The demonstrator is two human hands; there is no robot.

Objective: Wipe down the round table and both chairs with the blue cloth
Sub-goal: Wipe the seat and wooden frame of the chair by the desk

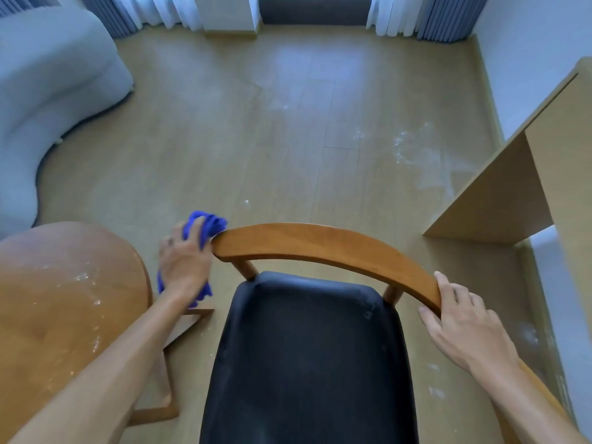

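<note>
The wooden floor [288, 123] spreads out ahead of me, streaked with pale dusty smears toward the right. A grey sofa [48, 91] curves along the left, and a light wooden desk [519, 187] juts in from the right wall. The round table [64, 299] sits at my lower left, its top speckled with white residue. Directly before me stands the chair [307, 363], black padded seat toward me, its curved wooden backrest [326, 248] arching away from me with its long axis running left to right. My left hand [184, 261] grips the bunched blue cloth [206, 227] against the backrest's left end; the cloth's length runs roughly away from me, one end poking out past my fingers, the other hanging below my wrist. My forearm crosses over the table's edge and hides part of what may be a second chair's frame [166, 363] below, though I cannot be sure. My right hand [464, 325] curls round the backrest's right end, thumb on its near side.
</note>
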